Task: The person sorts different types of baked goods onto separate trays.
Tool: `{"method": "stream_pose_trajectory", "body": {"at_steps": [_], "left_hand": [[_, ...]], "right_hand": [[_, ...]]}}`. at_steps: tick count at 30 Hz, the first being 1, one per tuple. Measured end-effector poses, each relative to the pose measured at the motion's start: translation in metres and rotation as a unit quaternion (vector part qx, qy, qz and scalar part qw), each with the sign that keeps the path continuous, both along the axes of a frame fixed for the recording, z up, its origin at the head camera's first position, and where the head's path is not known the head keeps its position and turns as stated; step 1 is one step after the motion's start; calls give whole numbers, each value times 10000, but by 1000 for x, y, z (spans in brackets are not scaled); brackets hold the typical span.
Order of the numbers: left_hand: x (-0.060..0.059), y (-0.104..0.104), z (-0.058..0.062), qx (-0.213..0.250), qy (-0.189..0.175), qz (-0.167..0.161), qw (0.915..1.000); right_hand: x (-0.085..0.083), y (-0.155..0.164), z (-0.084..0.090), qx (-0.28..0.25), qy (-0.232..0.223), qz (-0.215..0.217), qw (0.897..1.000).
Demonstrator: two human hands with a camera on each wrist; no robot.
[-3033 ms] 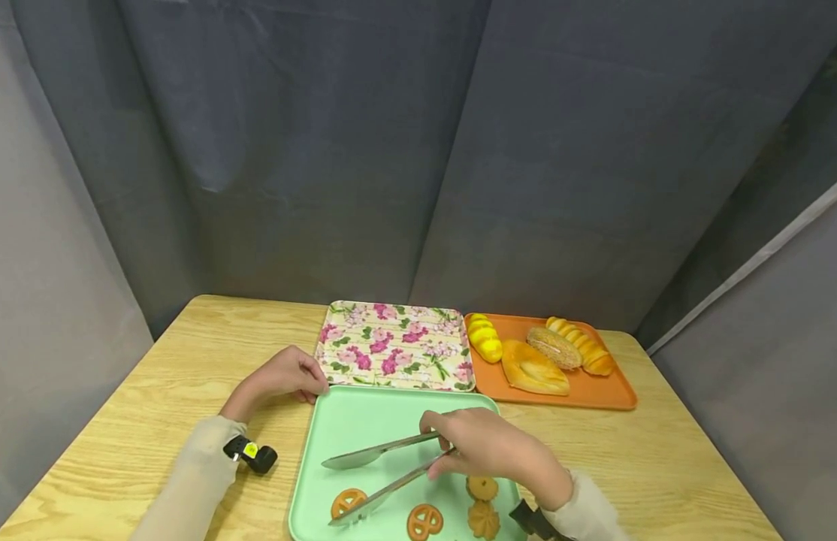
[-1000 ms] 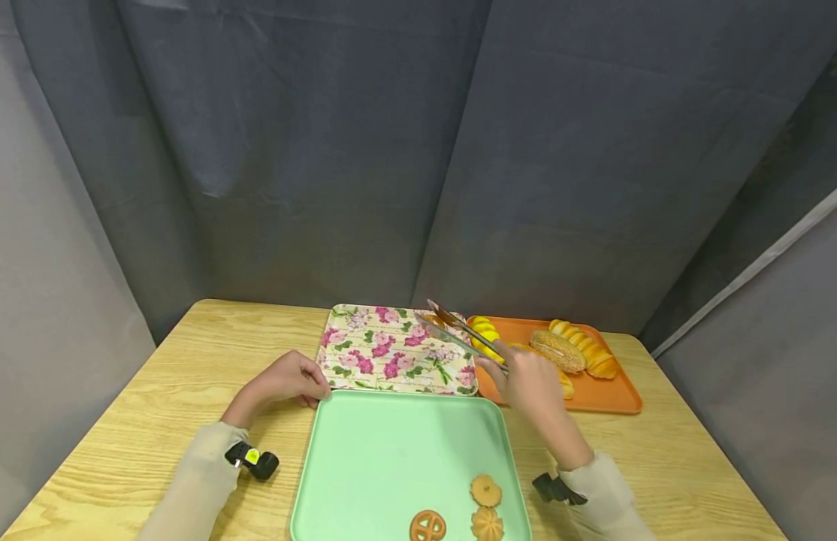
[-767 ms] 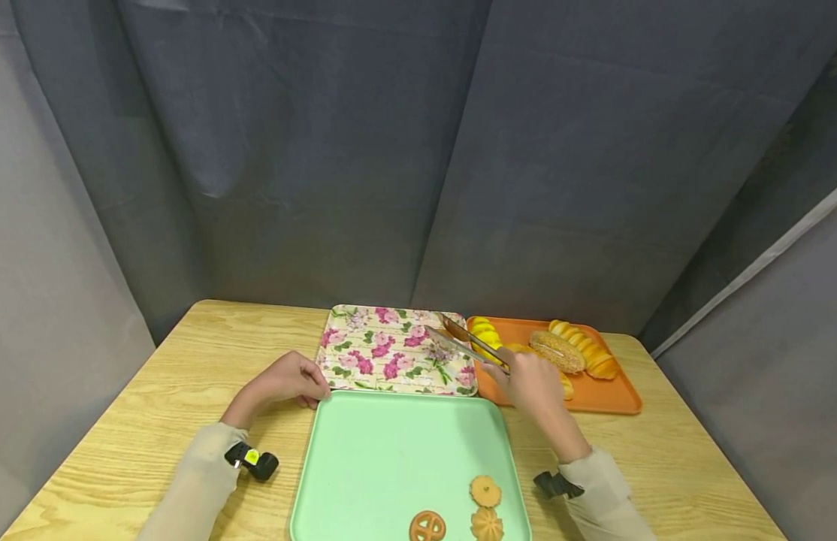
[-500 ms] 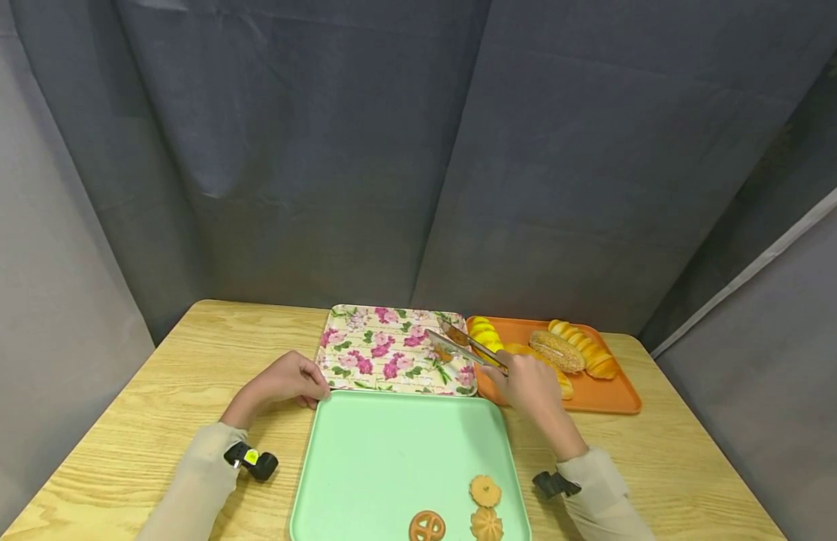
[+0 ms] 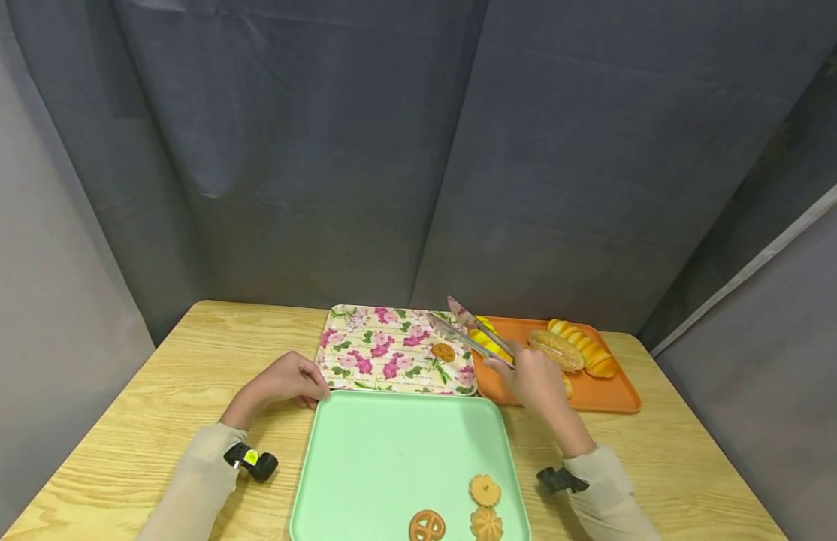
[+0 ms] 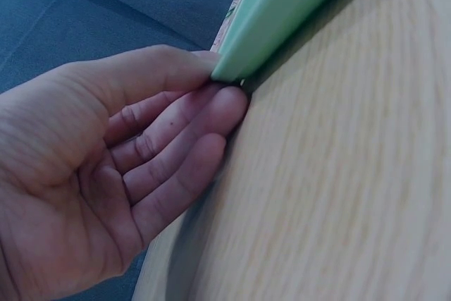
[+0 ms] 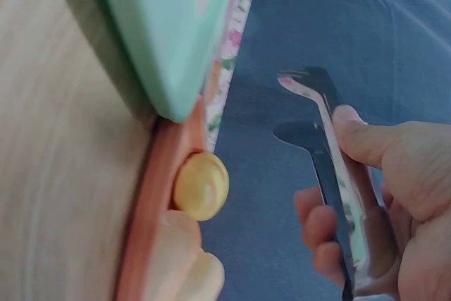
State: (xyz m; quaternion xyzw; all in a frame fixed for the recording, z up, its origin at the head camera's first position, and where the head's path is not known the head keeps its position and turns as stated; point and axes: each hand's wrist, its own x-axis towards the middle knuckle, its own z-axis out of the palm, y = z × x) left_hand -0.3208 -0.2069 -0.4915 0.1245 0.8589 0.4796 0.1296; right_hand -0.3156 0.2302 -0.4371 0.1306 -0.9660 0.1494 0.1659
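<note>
My right hand [image 5: 535, 379] grips metal tongs [image 5: 469, 330] over the seam between the floral tray [image 5: 364, 330] and the orange tray [image 5: 594, 394]. The tongs' tips are apart and hold nothing. A round orange pretzel cookie [image 5: 443, 352] lies on the floral tray just below the tips. In the right wrist view my fingers [image 7: 366, 146] wrap the tongs' [image 7: 331, 146] handles. My left hand [image 5: 283, 379] rests at the green tray's [image 5: 391, 451] far left corner, fingertips [image 6: 225, 111] touching the green tray's [image 6: 282, 12] edge. Three cookies [image 5: 486, 491] lie at the green tray's near right.
Several breads [image 5: 570, 349] lie on the orange tray, and a yellow bun [image 7: 201, 185] shows at its rim in the right wrist view. Dark curtains close in the wooden table [image 5: 155, 376] on three sides.
Over three seconds my right hand carried a cookie in the tongs from the green tray to the floral tray. The tongs have opened and lifted, and the cookie now lies on the floral tray.
</note>
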Motion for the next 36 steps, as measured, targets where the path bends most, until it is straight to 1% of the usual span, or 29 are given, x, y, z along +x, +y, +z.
{"method": "stream_pose_trajectory", "body": {"at_steps": [6,8,10,12,14,17,19,22,24,26,30,33,36], "left_hand": [[0,0,1,17,-25,-28,10000],[0,0,1,16,-22,-25,10000],[0,0,1,6,-17,-20,10000],[-1,0,1,-1,-18,-9,10000],[-1,0,0,-23,-21,9,10000],[0,0,0,-41,-63,34,10000],[0,-1,0,-36,-81,34,10000],[1,-2,0,11,-101,16,9999],[1,-2,-1,35,-86,1,10000],[2,-2,-1,57,-87,4,9999],[2,-1,-1,44,-108,28,9999],[2,-1,-1,57,-128,39,9999],[2,0,1,85,-138,37,9999]], "right_hand": [[6,8,16,-153,-222,285,9992],[8,11,22,-190,-284,435,9985],[11,14,28,-121,-250,624,9977],[15,17,35,13,-135,837,9964],[20,19,41,236,99,1070,9939],[27,21,48,543,460,1397,9876],[32,20,53,666,524,1584,9837],[39,19,60,682,298,1849,9799],[43,17,64,604,14,2037,9772],[45,16,67,522,-278,2263,9723],[49,14,71,415,-827,2784,9560],[50,12,71,431,-1127,3164,9409],[50,10,69,451,-1327,3443,9283]]}}
